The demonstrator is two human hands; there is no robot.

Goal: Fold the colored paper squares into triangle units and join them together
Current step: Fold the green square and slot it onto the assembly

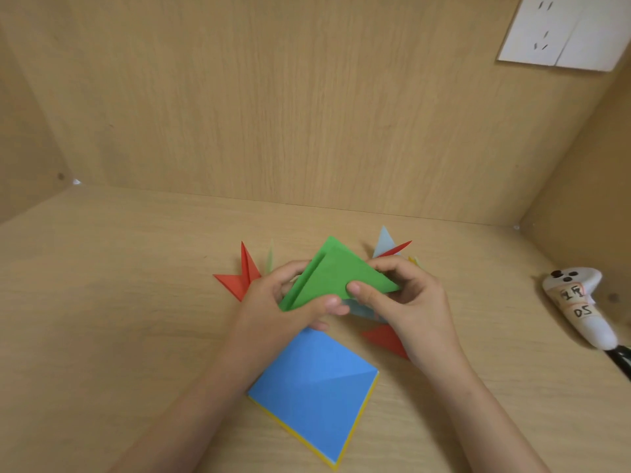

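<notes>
The fingers [363, 291] of the right hand [406, 298] pinch the right corner of the green folded triangle [336, 271]; the left hand [286, 302] grips its lower left edge. Near it on the desk [102, 302] lie a red folded unit [239, 283] and a blue paper square [317, 390].

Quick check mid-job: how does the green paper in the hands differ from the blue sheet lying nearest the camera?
The green paper is folded into a layered triangle; the blue sheet is an open square. The green paper is pinched between the left hand and the right hand; the blue sheet lies flat on the table, atop a yellow sheet. Both are plain coloured paper.
</notes>
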